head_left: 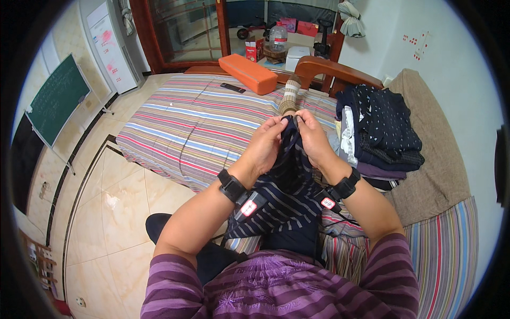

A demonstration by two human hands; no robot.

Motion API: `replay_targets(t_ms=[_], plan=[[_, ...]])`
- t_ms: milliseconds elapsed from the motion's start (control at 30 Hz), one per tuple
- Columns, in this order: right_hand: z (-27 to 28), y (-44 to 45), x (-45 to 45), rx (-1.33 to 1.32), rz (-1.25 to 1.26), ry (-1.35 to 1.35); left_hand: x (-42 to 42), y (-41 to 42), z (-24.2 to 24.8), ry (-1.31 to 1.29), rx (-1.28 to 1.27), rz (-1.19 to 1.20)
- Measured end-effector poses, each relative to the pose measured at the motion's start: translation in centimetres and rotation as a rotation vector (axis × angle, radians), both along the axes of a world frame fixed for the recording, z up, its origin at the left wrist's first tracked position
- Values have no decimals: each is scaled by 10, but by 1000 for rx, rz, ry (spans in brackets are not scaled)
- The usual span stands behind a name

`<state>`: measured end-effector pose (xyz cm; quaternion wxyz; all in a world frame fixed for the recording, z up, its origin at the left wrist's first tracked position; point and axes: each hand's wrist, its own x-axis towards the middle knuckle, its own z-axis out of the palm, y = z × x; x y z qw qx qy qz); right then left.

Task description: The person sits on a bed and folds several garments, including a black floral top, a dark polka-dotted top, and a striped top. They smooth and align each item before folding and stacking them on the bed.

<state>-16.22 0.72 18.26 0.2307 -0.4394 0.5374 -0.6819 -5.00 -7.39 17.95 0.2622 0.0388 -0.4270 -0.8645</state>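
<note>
A dark navy garment with thin grey stripes (pixel 279 211) lies over my lap, its upper end gathered between my two hands. My left hand (pixel 267 141) pinches one side of its edge between thumb and fingers. Opposite it, my right hand (pixel 312 137) grips the other side of the same edge. The hands are close together, fingertips almost touching. Folds hide part of the cloth between my wrists, so I cannot tell which edge of the garment this is. Just beyond my fingers is my foot in a striped sock (pixel 291 93).
A pile of folded clothes (pixel 382 127) rests at the right against a brown cushion (pixel 430 151). On the striped cover (pixel 187 131) lie a black remote control (pixel 232 87) and an orange bolster (pixel 249 73). A wooden armrest (pixel 330 67) stands behind. At far left is a green chalkboard (pixel 59 99).
</note>
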Motion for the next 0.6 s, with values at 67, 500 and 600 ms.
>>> replay_targets(t_ms=[67,500,600], plan=[[-3,1,1,-19,27,-56,-6,-6,-9,14,-10,13],[-15,-4,-9,-13,-67,59,-10,8,-4,-145,-503,264],[-2,5,-9,25,17,64,-7,-10,2,-119,-409,338]])
